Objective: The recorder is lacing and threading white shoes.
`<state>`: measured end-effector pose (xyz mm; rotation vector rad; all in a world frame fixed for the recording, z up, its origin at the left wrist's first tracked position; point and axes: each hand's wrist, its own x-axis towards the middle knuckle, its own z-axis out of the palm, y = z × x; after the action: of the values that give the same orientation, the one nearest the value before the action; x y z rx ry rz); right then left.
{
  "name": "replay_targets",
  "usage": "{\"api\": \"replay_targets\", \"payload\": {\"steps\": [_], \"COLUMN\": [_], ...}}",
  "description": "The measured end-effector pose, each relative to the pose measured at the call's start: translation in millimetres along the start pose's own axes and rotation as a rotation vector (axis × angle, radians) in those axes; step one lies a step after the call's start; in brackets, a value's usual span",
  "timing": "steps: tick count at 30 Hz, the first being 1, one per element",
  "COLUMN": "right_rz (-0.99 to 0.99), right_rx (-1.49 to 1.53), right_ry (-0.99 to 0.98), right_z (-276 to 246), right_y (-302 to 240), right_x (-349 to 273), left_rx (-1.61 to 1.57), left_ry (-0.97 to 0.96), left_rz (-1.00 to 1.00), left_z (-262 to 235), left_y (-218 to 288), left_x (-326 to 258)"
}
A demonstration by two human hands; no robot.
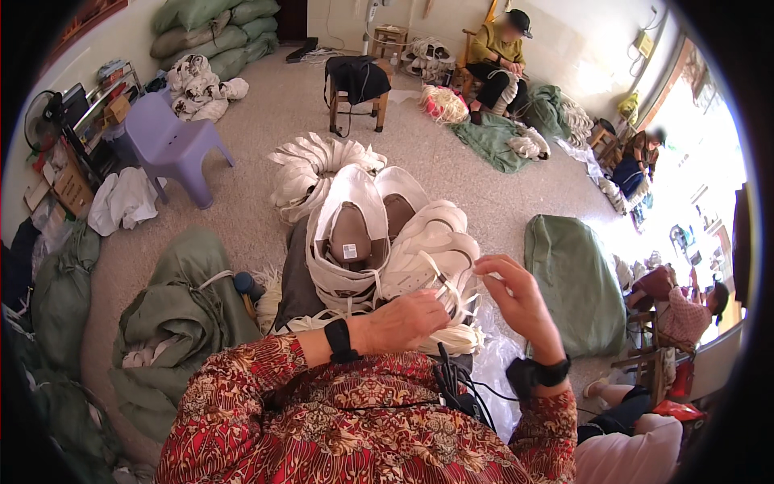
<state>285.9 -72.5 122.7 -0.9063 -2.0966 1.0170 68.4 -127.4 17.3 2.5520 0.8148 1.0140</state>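
On my lap lies a pile of off-white canvas shoes, with a white shoe (411,270) at its right side under my hands. My left hand (407,320) is closed at the shoe's near edge, its fingertips pinching a pale shoelace (442,282). My right hand (520,300) is raised just right of the shoe, fingers bent and thumb close to the forefinger; whatever they pinch is too small to make out. To the left stands another white shoe (326,234) with a brown insole (349,230). A bundle of cream laces (455,339) lies below my fingers.
A ring of white shoe parts (294,173) lies beyond my lap. Green sacks (574,282) flank me on both sides. A purple plastic chair (173,141) stands far left, a wooden stool (375,105) ahead. Several people sit along the right, including one in a cap (500,56).
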Motion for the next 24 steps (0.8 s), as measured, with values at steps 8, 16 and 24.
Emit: {"api": "replay_targets", "payload": {"steps": [8,16,24], "right_rz": [-0.161,-0.174,0.130], "right_rx": [-0.526,-0.598,0.082], "right_ry": [-0.137,-0.344,-0.214], "right_z": [44.6,43.7,58.6], "right_y": [44.9,53.4,13.4], "right_x": [46.6,85.3,116.9], "left_rx": [0.119,0.065,0.109], "left_ry": [0.008,-0.005,-0.034], "left_rz": [0.061,0.021,-0.011], "left_z": [-8.2,-5.3,0.1], "left_y": [-3.6,-10.4,-15.0], "left_x": [-4.4,-5.0,-5.8]}}
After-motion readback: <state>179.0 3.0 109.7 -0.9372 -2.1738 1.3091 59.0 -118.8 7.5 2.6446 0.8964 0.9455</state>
